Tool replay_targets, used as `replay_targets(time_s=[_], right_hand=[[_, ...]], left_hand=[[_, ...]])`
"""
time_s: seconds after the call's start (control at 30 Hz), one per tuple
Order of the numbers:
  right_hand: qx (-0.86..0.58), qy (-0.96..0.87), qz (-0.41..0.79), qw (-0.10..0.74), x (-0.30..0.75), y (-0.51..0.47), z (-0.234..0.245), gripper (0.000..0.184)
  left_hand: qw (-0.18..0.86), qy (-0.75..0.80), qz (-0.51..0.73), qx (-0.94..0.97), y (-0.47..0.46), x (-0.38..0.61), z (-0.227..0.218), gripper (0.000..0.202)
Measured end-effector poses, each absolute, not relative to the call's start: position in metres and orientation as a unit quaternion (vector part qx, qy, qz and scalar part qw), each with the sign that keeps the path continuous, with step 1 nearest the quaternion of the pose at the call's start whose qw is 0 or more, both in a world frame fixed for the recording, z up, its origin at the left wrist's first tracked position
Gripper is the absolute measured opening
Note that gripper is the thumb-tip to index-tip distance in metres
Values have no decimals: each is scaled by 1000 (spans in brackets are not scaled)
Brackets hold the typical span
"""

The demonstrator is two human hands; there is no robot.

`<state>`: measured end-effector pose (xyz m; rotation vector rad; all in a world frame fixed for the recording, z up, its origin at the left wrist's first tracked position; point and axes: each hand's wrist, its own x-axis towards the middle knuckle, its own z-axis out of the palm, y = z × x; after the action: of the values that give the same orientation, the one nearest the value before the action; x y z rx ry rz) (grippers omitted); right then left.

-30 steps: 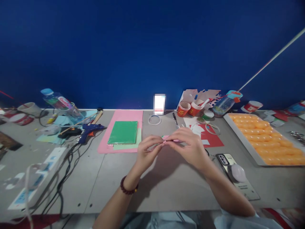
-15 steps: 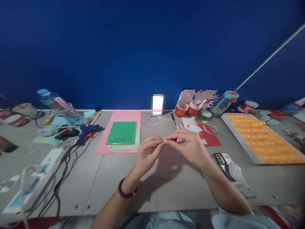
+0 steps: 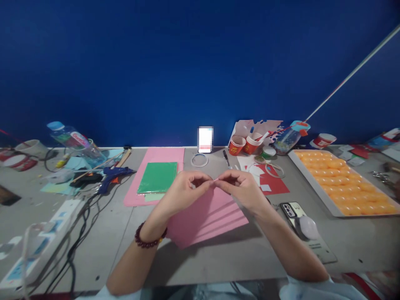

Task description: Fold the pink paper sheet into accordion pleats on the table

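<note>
A sheet of pink paper (image 3: 208, 221) with several parallel creases hangs tilted above the grey table, its broad face toward me. My left hand (image 3: 189, 187) pinches its upper edge between thumb and fingers. Right beside it, my right hand (image 3: 239, 185) pinches the same edge, so the fingertips almost meet at the middle. Behind my left hand lie a green packet of paper (image 3: 158, 177) and a larger pink sheet (image 3: 133, 196) under it. Past my right hand are red paper (image 3: 279, 185) and white scraps.
At the left are a blue glue gun (image 3: 114, 177), a tilted plastic bottle (image 3: 76, 141) and a power strip (image 3: 40, 246) with cables. A lit screen (image 3: 205, 139) stands by the wall. On the right are paper cups (image 3: 236, 145), a phone (image 3: 308, 231) and a tray of orange balls (image 3: 343, 181).
The pink paper has turned from edge-on to show its creased face below my hands. My left forearm has swung left and outward; both hands still pinch the paper.
</note>
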<state>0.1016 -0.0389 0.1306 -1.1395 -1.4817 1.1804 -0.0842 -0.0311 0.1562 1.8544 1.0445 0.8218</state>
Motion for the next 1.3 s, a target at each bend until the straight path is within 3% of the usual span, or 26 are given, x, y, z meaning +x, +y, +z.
replay_targets(time_s=[0.93, 1.3], right_hand=[[-407, -613, 370, 567, 93, -35, 119, 6], [-415, -660, 372, 504, 102, -32, 121, 10]], left_hand=[[285, 349, 433, 781, -29, -78, 139, 13], [260, 354, 426, 791, -31, -84, 137, 15]])
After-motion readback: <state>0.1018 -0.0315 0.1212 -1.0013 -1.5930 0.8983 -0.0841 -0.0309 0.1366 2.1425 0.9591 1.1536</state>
